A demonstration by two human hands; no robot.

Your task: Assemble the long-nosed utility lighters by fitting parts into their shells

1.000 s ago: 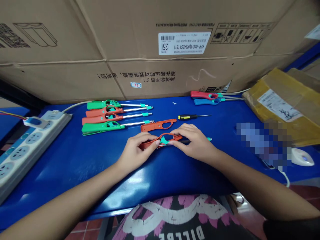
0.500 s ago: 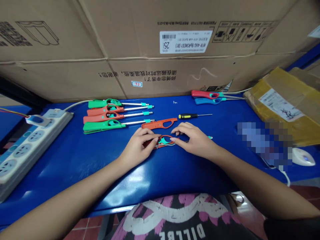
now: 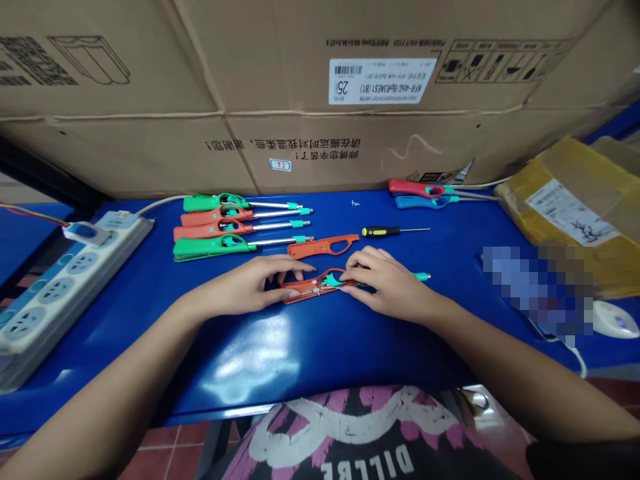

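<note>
An opened orange gas lighter [image 3: 320, 288] lies in front of me with its inner parts and teal trigger showing. At its left end, my left hand [image 3: 253, 283] has thumb and forefinger apart, the thumb touching the handle shell. My right hand [image 3: 380, 280] has its fingers closed on the lighter near the trigger and the start of the barrel. Most of the barrel is hidden beneath that hand; its teal tip [image 3: 424, 276] sticks out to the right. Just beyond the lighter rests a loose orange half-shell [image 3: 323, 247].
Several green and orange lighters [image 3: 215, 248] lie in a row at the left. A black-yellow screwdriver [image 3: 383, 231] lies behind my right hand. Red [image 3: 415, 189] and blue lighters [image 3: 423, 201] are farther back. A power strip [image 3: 65, 280], cardboard box [image 3: 300, 73], yellow-taped package [image 3: 565, 207] and white mouse [image 3: 615, 320] surround the workspace.
My left hand has moved left from the trigger area to the handle's end, and its fingers have spread. My right fingers have come down onto the lighter near the trigger.
</note>
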